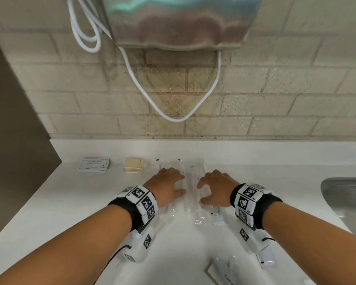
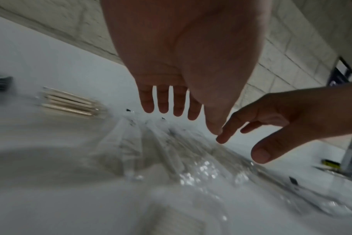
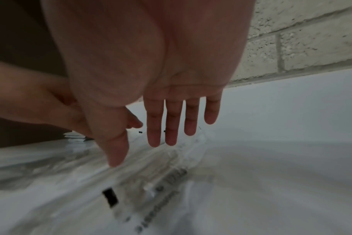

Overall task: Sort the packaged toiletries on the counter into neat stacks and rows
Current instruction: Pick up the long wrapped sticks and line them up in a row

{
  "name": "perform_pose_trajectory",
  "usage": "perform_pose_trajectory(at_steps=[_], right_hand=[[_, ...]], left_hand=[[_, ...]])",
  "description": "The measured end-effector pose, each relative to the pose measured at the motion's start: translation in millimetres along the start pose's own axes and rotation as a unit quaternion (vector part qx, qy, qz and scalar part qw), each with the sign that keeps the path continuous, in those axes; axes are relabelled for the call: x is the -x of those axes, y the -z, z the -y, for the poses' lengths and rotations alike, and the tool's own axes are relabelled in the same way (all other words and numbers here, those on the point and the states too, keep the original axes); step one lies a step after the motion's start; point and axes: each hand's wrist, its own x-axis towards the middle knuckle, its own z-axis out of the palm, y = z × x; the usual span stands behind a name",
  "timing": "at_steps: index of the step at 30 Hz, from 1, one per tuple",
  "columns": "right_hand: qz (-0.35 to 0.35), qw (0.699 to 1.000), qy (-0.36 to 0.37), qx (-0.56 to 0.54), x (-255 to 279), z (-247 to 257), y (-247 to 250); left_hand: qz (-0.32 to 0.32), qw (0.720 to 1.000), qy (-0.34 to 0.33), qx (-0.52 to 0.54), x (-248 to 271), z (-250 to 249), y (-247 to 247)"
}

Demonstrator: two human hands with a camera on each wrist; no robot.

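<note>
A white tabletop (image 1: 70, 202) runs below a beige brick wall, seen from above by the person working at it. Both hands reach forward, palms down, over a row of long, clear-wrapped packets (image 1: 190, 188) that lie side by side, pointing away from the person. The left hand (image 1: 165, 187) sits at the row's left side and the right hand (image 1: 216, 188) at its right side, with a few packets showing between them. The fingers of both hands are straight and slightly spread, gripping nothing; the wrist views show them hovering just above or lightly touching the wrappers, and it is unclear which. Left of the row, near the wall, lies a small stack of pale yellow packets (image 1: 133, 165), and further left a stack of flat white sachets (image 1: 95, 164) with printed labels. More loose wrapped packets (image 1: 219, 215) lie nearer the person, at lower right. A steel sink (image 1: 345, 194) edges in at far right. A metal wall unit (image 1: 179, 21) with white cables hangs above.
</note>
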Motion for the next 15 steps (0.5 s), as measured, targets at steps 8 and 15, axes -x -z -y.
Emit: perform_pose_trajectory(at_steps=[8, 15], right_hand=[[0.011, 1.0, 0.008, 0.019, -1.6, -5.7, -14.8], [0.014, 1.0, -0.001, 0.011, -6.3, -5.4, -14.3]], left_hand=[[0.073, 0.996, 0.002, -0.055, -10.1, -4.8, -20.2], [0.085, 0.995, 0.023, -0.036, -11.9, 0.0, -20.9]])
